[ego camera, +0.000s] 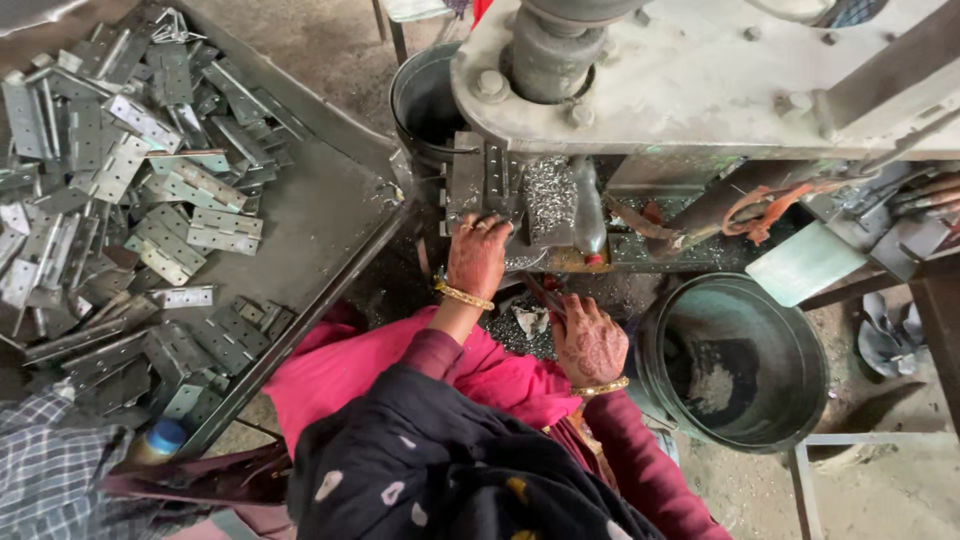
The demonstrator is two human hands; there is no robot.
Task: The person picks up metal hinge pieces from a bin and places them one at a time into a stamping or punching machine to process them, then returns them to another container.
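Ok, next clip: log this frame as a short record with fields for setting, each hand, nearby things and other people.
setting: metal press machine seen from above, person seated before it
left hand: left hand rests on a hinge plate at the press bed, fingers spread on the metal
right hand: right hand low near the lap, its hold cannot be told
left of person: tray with a heap of grey hinges
right of person: round metal tub with some scraps
other people: another person's hand at the right edge

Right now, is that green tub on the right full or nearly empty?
Nearly empty: the green tub shows bare inner wall and only a small heap of metal scraps at its bottom.
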